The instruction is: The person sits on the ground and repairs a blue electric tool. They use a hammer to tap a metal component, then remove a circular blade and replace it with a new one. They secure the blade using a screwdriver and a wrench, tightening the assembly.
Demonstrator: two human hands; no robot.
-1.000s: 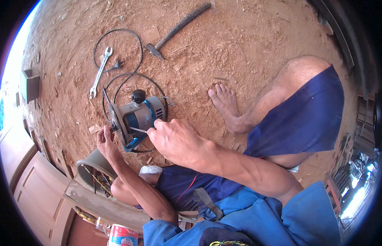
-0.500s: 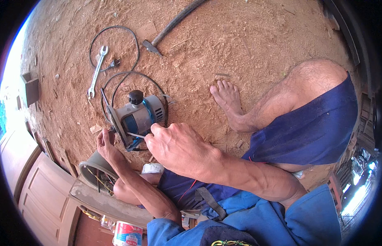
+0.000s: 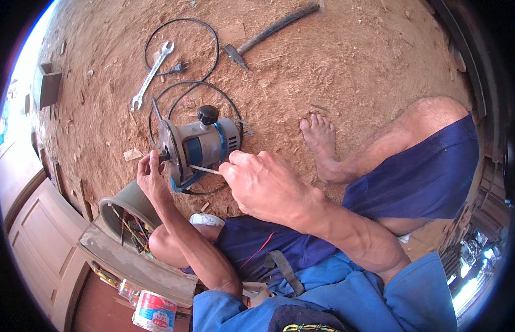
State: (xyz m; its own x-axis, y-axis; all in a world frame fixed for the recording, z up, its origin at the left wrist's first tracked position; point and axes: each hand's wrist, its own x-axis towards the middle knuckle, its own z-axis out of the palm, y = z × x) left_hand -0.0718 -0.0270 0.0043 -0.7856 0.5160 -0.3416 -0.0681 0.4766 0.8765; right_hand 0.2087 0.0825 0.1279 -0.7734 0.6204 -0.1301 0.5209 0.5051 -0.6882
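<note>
A grey and blue router (image 3: 205,143) lies on its side on the sawdust, its round base plate (image 3: 174,152) facing left and its black knob (image 3: 208,114) upward. My right hand (image 3: 268,182) is closed around a thin metal rod (image 3: 205,169), whose far end reaches into the router's body behind the plate; what that end touches is hidden. At the plate's outer side, my left hand (image 3: 152,177) pinches a small black piece (image 3: 165,155) that sticks out of the router's middle. The fingertips partly cover this piece.
Beyond the router lie its coiled black cord (image 3: 217,52), an open-ended wrench (image 3: 152,76) and a hammer (image 3: 268,34). A grey bucket (image 3: 110,207) holding tools tips beside my left forearm. My bare foot (image 3: 319,135) rests at right. A white-and-red tub (image 3: 155,311) stands at lower left.
The view has shifted, so the router, wrench and hammer sit further right in the picture. Both hands keep their places at the router, the right one still gripping the rod.
</note>
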